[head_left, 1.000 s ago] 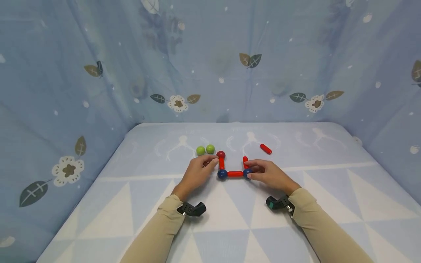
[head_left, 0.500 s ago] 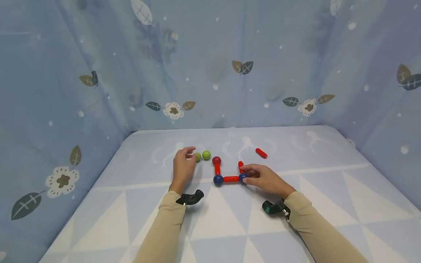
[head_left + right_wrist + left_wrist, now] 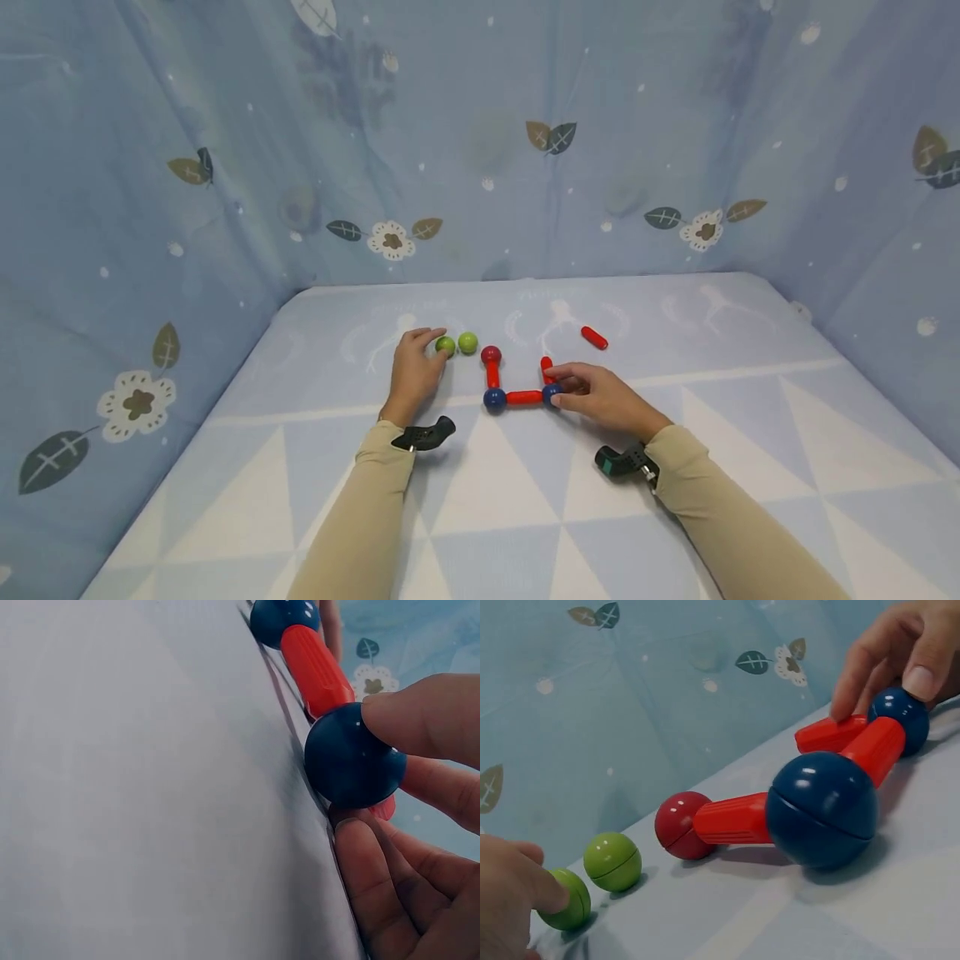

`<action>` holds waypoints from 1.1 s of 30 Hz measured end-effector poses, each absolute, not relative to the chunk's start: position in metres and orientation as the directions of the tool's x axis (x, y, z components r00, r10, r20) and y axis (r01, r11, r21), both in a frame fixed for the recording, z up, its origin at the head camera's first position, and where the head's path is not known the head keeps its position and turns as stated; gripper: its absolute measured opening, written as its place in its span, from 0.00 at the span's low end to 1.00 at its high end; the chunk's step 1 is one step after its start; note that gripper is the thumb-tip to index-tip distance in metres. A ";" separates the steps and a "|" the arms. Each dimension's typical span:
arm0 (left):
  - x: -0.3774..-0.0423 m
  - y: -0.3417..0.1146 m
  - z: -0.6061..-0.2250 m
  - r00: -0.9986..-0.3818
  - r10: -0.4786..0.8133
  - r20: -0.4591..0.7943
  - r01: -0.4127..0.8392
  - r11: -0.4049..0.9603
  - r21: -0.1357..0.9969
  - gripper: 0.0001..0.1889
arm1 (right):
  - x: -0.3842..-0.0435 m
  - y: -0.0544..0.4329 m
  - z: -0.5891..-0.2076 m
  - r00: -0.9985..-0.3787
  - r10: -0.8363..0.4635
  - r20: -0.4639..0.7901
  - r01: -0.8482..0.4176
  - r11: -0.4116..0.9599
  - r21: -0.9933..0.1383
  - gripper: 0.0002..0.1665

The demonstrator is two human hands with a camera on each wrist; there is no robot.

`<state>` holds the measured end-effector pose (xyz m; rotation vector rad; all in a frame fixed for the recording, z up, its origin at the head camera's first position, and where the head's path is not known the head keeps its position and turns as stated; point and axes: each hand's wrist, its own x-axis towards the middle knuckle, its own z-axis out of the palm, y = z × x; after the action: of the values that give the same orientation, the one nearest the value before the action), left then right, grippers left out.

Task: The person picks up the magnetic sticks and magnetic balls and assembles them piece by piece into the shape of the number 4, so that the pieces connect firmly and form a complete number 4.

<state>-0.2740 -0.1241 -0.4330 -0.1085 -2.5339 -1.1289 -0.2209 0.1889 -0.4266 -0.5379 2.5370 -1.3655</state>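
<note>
My left hand (image 3: 415, 371) reaches to the left green ball (image 3: 446, 347), thumb and forefinger on either side of it. In the left wrist view the thumb presses against that ball's side. A second green ball (image 3: 613, 862) sits just beside it. My right hand (image 3: 609, 400) pinches a blue ball (image 3: 352, 761) between thumb and fingers. This ball is a corner of a U-shaped frame: a red rod (image 3: 523, 398) joins it to another blue ball (image 3: 822, 810), from which a second red rod (image 3: 735, 819) leads to a dark red ball (image 3: 682, 825). Another red rod (image 3: 547, 369) points away from the held ball.
A loose red rod (image 3: 594, 337) lies farther back on the right. All of it rests on a patterned cloth (image 3: 517, 492) over the table. A blue printed curtain (image 3: 480, 192) encloses the back and sides.
My left hand has left the frame's dark red ball end and moved left to the green balls, its fingers now around one. My right hand keeps its hold on the blue ball.
</note>
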 end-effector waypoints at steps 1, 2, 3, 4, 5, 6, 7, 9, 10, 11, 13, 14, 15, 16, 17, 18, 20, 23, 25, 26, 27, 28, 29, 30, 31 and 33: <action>-0.275 -0.125 -0.433 -0.937 -0.068 0.343 0.208 0.681 0.702 0.20 | -0.221 0.189 -0.426 -0.910 -0.414 -0.011 -0.219 0.505 -0.835 0.29; -0.276 -0.125 -0.433 -0.943 -0.064 0.326 0.196 0.684 0.702 0.20 | -0.221 0.189 -0.426 -0.910 -0.414 -0.011 -0.220 0.506 -0.834 0.29; -0.276 -0.125 -0.433 -0.949 -0.060 0.309 0.186 0.685 0.705 0.20 | -0.221 0.189 -0.426 -0.910 -0.415 -0.010 -0.222 0.507 -0.833 0.30; -0.274 -0.125 -0.433 -0.954 -0.060 0.293 0.174 0.684 0.708 0.20 | -0.221 0.189 -0.426 -0.909 -0.417 -0.005 -0.228 0.507 -0.831 0.29; -0.274 -0.126 -0.434 -0.957 -0.060 0.284 0.166 0.689 0.706 0.20 | -0.221 0.188 -0.427 -0.907 -0.421 -0.002 -0.234 0.509 -0.828 0.29; -0.274 -0.125 -0.435 -0.959 -0.063 0.278 0.158 0.694 0.702 0.20 | -0.222 0.188 -0.427 -0.907 -0.421 0.001 -0.239 0.511 -0.825 0.29; -0.274 -0.125 -0.435 -0.959 -0.066 0.274 0.152 0.698 0.700 0.20 | -0.222 0.188 -0.426 -0.907 -0.421 0.005 -0.243 0.513 -0.823 0.29; -0.274 -0.123 -0.434 -0.957 -0.073 0.281 0.152 0.699 0.699 0.20 | -0.223 0.188 -0.425 -0.909 -0.417 0.007 -0.244 0.518 -0.820 0.29; -0.274 -0.122 -0.434 -0.955 -0.078 0.286 0.153 0.698 0.700 0.20 | -0.223 0.189 -0.424 -0.910 -0.414 0.007 -0.243 0.520 -0.819 0.29; -0.274 -0.121 -0.433 -0.953 -0.084 0.290 0.153 0.695 0.703 0.20 | -0.223 0.189 -0.423 -0.910 -0.414 0.005 -0.241 0.521 -0.819 0.29; -0.273 -0.119 -0.433 -0.951 -0.098 0.293 0.151 0.680 0.718 0.21 | -0.223 0.190 -0.423 -0.912 -0.411 0.002 -0.237 0.522 -0.819 0.29; -0.272 -0.119 -0.433 -0.950 -0.107 0.293 0.149 0.669 0.728 0.20 | -0.223 0.190 -0.424 -0.910 -0.414 0.002 -0.240 0.524 -0.817 0.29; -0.271 -0.119 -0.434 -0.949 -0.115 0.295 0.150 0.657 0.739 0.20 | -0.223 0.190 -0.424 -0.911 -0.412 -0.002 -0.236 0.524 -0.818 0.29; -0.270 -0.119 -0.434 -0.947 -0.123 0.297 0.151 0.646 0.748 0.20 | -0.223 0.189 -0.425 -0.912 -0.410 -0.005 -0.232 0.525 -0.819 0.28; -0.270 -0.120 -0.435 -0.946 -0.129 0.298 0.153 0.633 0.759 0.20 | -0.223 0.189 -0.426 -0.912 -0.409 -0.006 -0.230 0.525 -0.819 0.28; -0.269 -0.120 -0.435 -0.945 -0.134 0.300 0.156 0.619 0.769 0.20 | -0.222 0.189 -0.426 -0.914 -0.406 -0.009 -0.226 0.526 -0.820 0.28; -0.269 -0.120 -0.435 -0.941 -0.144 0.308 0.171 0.582 0.795 0.19 | -0.222 0.188 -0.426 -0.915 -0.403 -0.009 -0.224 0.529 -0.818 0.28; -0.269 -0.117 -0.434 -0.939 -0.156 0.305 0.187 0.514 0.837 0.19 | -0.222 0.188 -0.425 -0.916 -0.402 -0.012 -0.222 0.530 -0.818 0.29; -0.268 -0.114 -0.432 -0.943 -0.163 0.291 0.187 0.466 0.865 0.20 | -0.222 0.188 -0.425 -0.916 -0.400 -0.016 -0.219 0.533 -0.817 0.29; -0.268 -0.111 -0.431 -0.945 -0.167 0.280 0.182 0.442 0.878 0.20 | -0.221 0.188 -0.425 -0.917 -0.399 -0.017 -0.219 0.536 -0.815 0.29; -0.267 -0.109 -0.430 -0.947 -0.170 0.272 0.179 0.424 0.888 0.20 | -0.221 0.188 -0.426 -0.916 -0.400 -0.017 -0.219 0.537 -0.814 0.29; -0.266 -0.107 -0.429 -0.949 -0.173 0.263 0.174 0.406 0.897 0.20 | -0.221 0.188 -0.426 -0.918 -0.396 -0.018 -0.217 0.540 -0.813 0.29; -0.266 -0.105 -0.428 -0.951 -0.177 0.255 0.170 0.391 0.904 0.21 | -0.221 0.188 -0.426 -0.918 -0.397 -0.016 -0.220 0.541 -0.812 0.29; -0.265 -0.103 -0.426 -0.952 -0.180 0.249 0.168 0.372 0.913 0.21 | -0.221 0.188 -0.427 -0.917 -0.398 -0.013 -0.223 0.541 -0.811 0.29; -0.264 -0.101 -0.425 -0.953 -0.183 0.243 0.166 0.357 0.919 0.21 | -0.221 0.188 -0.427 -0.916 -0.400 -0.010 -0.228 0.542 -0.809 0.29; -0.261 -0.099 -0.423 -0.955 -0.187 0.229 0.159 0.327 0.931 0.20 | -0.221 0.187 -0.428 -0.915 -0.402 -0.007 -0.231 0.539 -0.810 0.29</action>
<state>-0.2614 -0.0985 -0.4231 0.0249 -2.3025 -1.6669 -0.2210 0.1871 -0.4277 -0.5383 2.5832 -1.3161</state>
